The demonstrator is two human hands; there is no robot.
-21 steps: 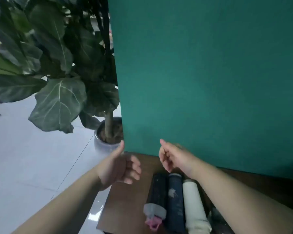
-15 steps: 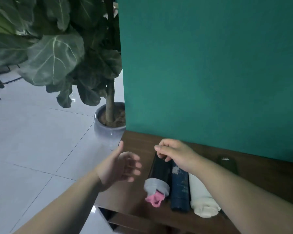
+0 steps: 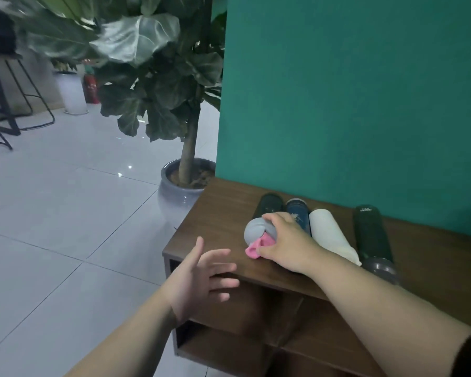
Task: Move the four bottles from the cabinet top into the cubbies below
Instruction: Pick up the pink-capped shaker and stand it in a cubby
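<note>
Bottles, all four of them, lie on their sides in a row on the dark walnut-veneer cabinet top [image 3: 218,213], so by my reckoning none has yet gone down into the open wooden cubbies [image 3: 259,317] below; the parts of the cubbies that show look bare, though the arms hide much of them.

The right hand [image 3: 286,242] is closed around the cap end of the black bottle with the grey lid and pink loop [image 3: 267,204], fingers curled over the grey lid and the thumb pressed by the pink loop. That bottle rests flat on the wood, not lifted that I can tell. Just right of the grip, touching the held bottle, lies the dark navy bottle with a pale print [image 3: 299,213], half covered by the knuckles. Next beyond it, side by side, is the cream-white matte bottle [image 3: 329,235]. Farther right again, set a little apart, is the dark green bottle with the smoky grey cap [image 3: 370,235].

The left hand [image 3: 201,273] hangs open and empty, fingers spread, below and left of the grip, in front of the cabinet's front edge near the mouth of the upper left cubby.

I'd say the job is at its first pick: one bottle is taken hold of, and four placements remain.
</note>
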